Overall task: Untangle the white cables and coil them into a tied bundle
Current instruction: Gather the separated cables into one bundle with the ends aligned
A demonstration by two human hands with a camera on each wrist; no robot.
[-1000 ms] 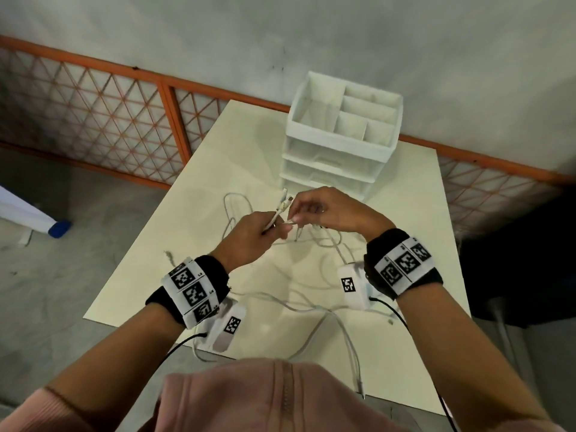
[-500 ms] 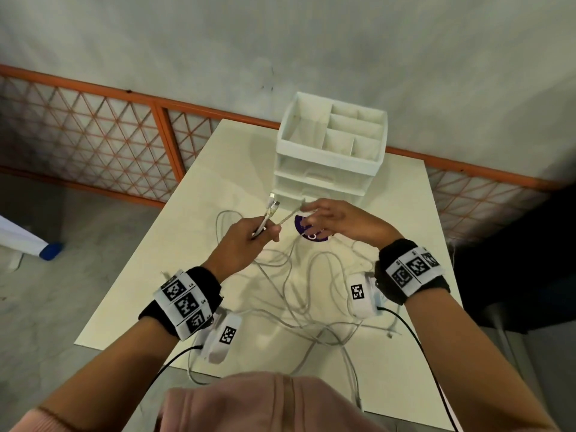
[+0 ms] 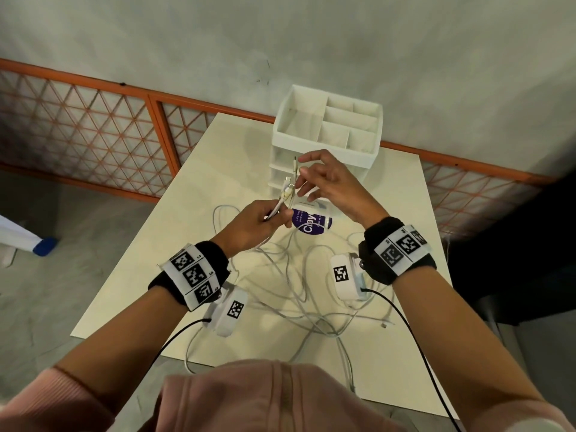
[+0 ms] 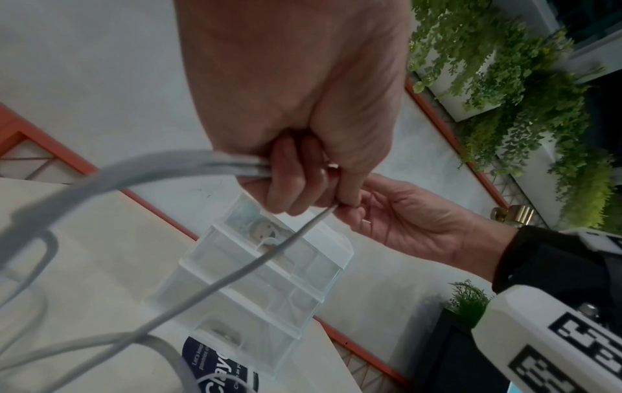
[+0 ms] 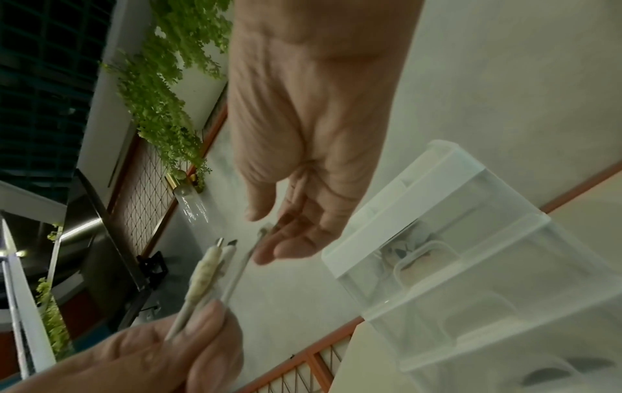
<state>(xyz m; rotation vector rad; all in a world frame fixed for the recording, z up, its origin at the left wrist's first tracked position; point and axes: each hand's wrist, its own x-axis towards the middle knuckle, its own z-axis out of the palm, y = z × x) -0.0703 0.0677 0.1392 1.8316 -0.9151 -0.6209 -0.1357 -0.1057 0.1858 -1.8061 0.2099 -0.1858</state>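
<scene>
Several white cables (image 3: 299, 294) lie tangled on the cream table (image 3: 218, 157). My left hand (image 3: 265, 218) is raised over the table and grips three cable ends in its curled fingers (image 4: 303, 180). Two connector ends (image 3: 288, 190) stand up side by side (image 5: 215, 255). A thinner third end (image 3: 295, 165) leans right, its tip (image 5: 266, 231) against the fingers of my right hand (image 3: 307, 179). That hand's fingers are spread and relaxed, with the thumb (image 5: 254, 211) just apart from the tip. The held strands (image 4: 215, 162) drop down into the tangle.
A white drawer organizer (image 3: 327, 129) stands at the table's far side, just behind the hands. A round purple labelled item (image 3: 311, 224) lies in front of it. Cable loops hang over the near table edge (image 3: 346, 363). An orange mesh fence (image 3: 93, 129) runs behind.
Both hands have risen from the table with the cable ends. My right hand has let go and opened toward the tips, and the purple item it covered now shows.
</scene>
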